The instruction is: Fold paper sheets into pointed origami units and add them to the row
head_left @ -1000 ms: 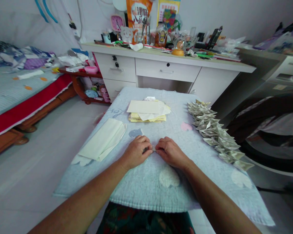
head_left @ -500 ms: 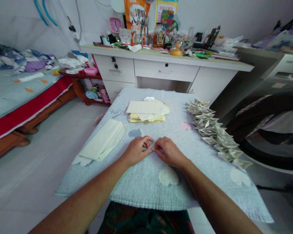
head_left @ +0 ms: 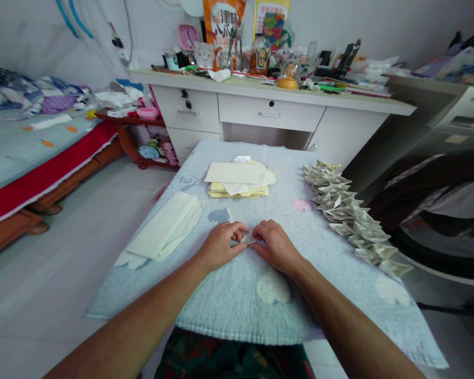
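A small piece of folded paper (head_left: 247, 239) is pinched between my two hands, low over the cloth-covered table (head_left: 221, 300). My left hand (head_left: 223, 243) is closed on its left end, thumb and fingertips together. At its right end, my right hand (head_left: 274, 243) grips it with bent fingers; the fingers partly hide the paper. Beyond the hands lies a stack of cream and yellow paper sheets (head_left: 239, 181). Left of them is a pale folded sheaf of paper (head_left: 166, 226). Folded pointed paper pieces (head_left: 351, 216) stand in overlapping rows along the right side.
A white desk (head_left: 268, 108) crowded with jars, bags and small items stands behind the table. To the right is a washing machine (head_left: 454, 158) with dark cloth at its door. A bed (head_left: 43, 147) and a low wooden stand (head_left: 130, 126) are at the left.
My right fingers have shifted slightly up and right and loosened a little from the left ones, so more of the folded paper shows. My left hand stays nearly in place.
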Tool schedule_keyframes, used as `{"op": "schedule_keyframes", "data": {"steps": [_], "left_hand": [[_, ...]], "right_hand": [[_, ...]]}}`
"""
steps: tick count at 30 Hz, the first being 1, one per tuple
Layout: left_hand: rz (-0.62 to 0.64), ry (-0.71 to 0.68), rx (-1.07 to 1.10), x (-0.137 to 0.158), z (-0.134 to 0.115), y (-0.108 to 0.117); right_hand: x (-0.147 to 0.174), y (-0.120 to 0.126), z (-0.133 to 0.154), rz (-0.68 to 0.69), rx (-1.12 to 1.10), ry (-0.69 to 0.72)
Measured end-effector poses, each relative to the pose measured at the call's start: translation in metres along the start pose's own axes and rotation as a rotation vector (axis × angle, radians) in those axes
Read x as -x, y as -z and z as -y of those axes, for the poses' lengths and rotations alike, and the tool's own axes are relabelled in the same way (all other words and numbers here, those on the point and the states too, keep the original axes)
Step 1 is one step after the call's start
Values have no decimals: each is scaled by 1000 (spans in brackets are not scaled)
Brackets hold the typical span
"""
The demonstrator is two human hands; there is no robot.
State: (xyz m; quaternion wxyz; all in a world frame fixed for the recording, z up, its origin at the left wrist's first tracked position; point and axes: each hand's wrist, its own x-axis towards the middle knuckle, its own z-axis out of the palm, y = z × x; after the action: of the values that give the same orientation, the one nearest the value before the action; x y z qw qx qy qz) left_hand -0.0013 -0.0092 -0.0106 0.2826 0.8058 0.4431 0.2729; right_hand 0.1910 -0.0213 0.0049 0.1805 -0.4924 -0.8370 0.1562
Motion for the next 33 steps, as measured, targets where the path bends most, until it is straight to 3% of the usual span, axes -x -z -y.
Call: {"op": "schedule_keyframes", "data": {"steps": [5,10,15,24,33], "left_hand": [[-5,5,-31,0,-1,1],[-94,-20,-165,1,0,1],[-55,-6,-191,1,0,2],[-38,24,51,1,-10,2],[-138,99,312,2,-12,5]], "right_hand": [[-2,0,-2,6,-49,20],[-2,-2,-5,-6,-77,50],[-1,-2,-5,-15,-68,83],[0,-1,-7,-114,-154,154],[2,3,0,-106,-555,-62]]}}
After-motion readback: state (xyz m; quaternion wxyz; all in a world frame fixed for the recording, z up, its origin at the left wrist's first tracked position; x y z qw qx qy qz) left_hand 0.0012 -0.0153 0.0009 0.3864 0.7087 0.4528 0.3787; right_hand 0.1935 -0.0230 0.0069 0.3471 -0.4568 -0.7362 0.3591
